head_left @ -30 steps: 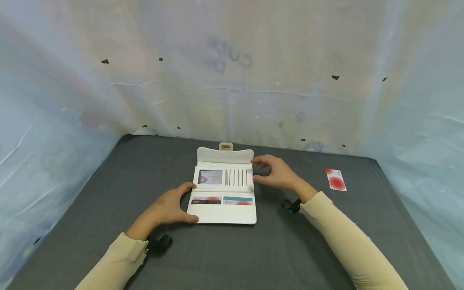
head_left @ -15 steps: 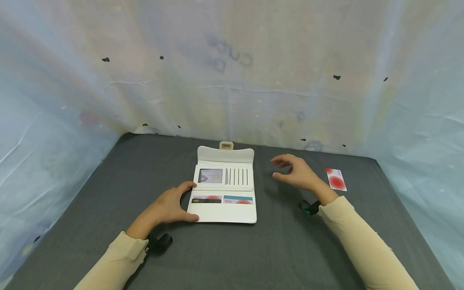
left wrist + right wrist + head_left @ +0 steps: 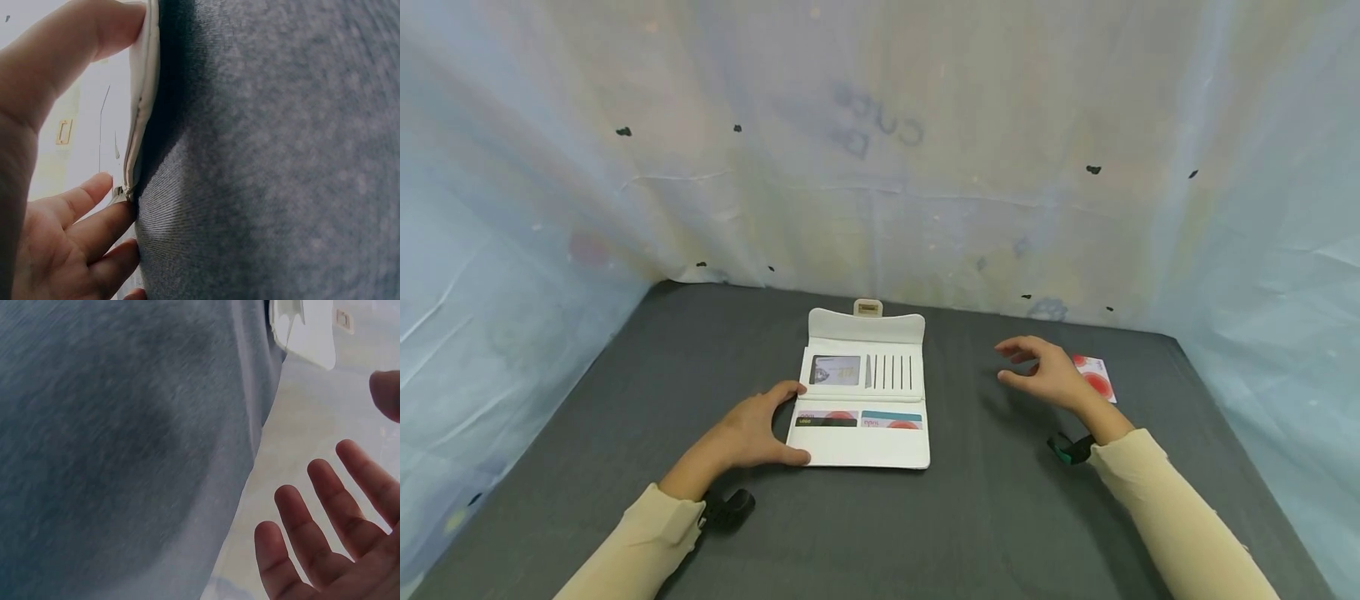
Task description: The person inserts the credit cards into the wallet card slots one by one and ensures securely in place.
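A white wallet (image 3: 871,449) lies unfolded on the grey cloth, its clasp flap at the far end. Two printed cards, the left (image 3: 826,418) and the right (image 3: 891,420), show in its near pocket. Another card (image 3: 837,370) sits behind its window, beside several narrow slots. Along the wallet's left edge rests my left hand (image 3: 752,429), thumb on the near corner and index fingertip at the fold; in the left wrist view its fingers (image 3: 100,231) are extended against the edge. My right hand (image 3: 1047,372) hovers empty, fingers apart, just left of a loose red-and-white card (image 3: 1097,379), partly covering it.
Grey cloth (image 3: 970,517) covers the table. A pale curtain (image 3: 880,167) with dark spots rises behind it and along both sides. A dark strap device is on each wrist, the left (image 3: 727,508) and the right (image 3: 1070,448).
My right hand has left the wallet's right edge and moved right, to beside the loose card. My left hand and the wallet have stayed in place.
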The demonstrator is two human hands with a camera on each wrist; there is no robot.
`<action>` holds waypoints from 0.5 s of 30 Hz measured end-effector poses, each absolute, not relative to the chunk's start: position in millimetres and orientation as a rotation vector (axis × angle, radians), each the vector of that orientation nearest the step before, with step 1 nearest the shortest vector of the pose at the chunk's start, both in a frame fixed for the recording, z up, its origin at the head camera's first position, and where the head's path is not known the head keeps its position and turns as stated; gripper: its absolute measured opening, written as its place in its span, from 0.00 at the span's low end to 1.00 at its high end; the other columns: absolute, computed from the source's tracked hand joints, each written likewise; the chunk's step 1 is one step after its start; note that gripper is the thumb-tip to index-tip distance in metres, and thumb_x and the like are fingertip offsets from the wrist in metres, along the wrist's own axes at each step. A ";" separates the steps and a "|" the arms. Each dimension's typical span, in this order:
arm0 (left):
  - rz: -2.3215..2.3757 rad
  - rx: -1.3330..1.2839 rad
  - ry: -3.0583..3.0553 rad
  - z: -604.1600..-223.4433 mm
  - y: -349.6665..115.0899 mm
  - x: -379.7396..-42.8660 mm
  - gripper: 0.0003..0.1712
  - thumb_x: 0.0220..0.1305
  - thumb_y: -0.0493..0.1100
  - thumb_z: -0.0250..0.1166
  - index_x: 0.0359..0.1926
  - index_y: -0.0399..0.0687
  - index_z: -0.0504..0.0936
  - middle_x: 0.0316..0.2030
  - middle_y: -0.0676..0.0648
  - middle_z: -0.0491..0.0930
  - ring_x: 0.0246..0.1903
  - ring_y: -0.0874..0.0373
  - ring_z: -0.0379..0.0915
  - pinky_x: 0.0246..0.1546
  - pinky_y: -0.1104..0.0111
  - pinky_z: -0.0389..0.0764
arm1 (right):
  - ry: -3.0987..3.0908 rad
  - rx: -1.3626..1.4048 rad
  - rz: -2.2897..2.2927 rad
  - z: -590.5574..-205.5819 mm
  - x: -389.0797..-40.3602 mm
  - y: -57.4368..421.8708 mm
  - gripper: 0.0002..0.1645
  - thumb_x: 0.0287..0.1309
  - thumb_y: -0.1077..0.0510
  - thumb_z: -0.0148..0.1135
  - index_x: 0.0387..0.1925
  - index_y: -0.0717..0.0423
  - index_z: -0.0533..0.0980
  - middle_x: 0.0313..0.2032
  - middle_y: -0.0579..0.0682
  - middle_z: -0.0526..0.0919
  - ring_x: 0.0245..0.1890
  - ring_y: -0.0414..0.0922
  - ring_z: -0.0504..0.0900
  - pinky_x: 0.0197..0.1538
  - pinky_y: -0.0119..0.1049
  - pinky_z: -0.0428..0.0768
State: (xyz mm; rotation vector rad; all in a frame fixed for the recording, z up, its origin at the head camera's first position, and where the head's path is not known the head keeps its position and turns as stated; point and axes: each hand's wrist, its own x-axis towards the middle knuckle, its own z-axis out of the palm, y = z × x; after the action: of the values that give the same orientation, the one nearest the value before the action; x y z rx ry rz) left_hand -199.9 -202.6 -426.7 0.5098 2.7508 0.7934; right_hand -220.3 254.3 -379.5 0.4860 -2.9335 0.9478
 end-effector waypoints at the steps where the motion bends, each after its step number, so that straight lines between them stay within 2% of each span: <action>1: 0.793 0.508 2.750 -426.9 -202.6 -199.5 0.57 0.33 0.70 0.76 0.66 0.58 0.65 0.66 0.45 0.68 0.61 0.38 0.67 0.54 0.44 0.71 | -2.931 0.480 0.947 -380.3 -219.2 256.2 0.26 0.58 0.53 0.67 0.57 0.56 0.74 0.53 0.58 0.79 0.52 0.57 0.78 0.48 0.54 0.78; 8: 0.796 0.507 2.748 -427.9 -203.2 -199.4 0.58 0.34 0.70 0.75 0.67 0.58 0.64 0.66 0.44 0.68 0.61 0.38 0.67 0.54 0.44 0.71 | -2.973 0.426 0.896 -378.5 -213.7 274.3 0.27 0.61 0.52 0.64 0.59 0.57 0.73 0.55 0.61 0.77 0.54 0.60 0.76 0.50 0.56 0.77; 15: 0.796 0.511 2.743 -426.7 -203.2 -199.4 0.58 0.35 0.70 0.75 0.67 0.57 0.64 0.68 0.43 0.66 0.64 0.31 0.62 0.57 0.40 0.68 | -3.047 0.350 0.751 -379.8 -211.8 302.7 0.29 0.62 0.49 0.62 0.61 0.58 0.71 0.57 0.63 0.74 0.56 0.63 0.73 0.53 0.61 0.73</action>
State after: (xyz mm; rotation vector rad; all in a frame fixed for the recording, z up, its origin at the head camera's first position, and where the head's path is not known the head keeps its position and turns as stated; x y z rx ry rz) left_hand -199.4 -203.2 -426.7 0.5107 2.7430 0.7965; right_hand -211.8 302.7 -379.8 0.3496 -3.0475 0.7506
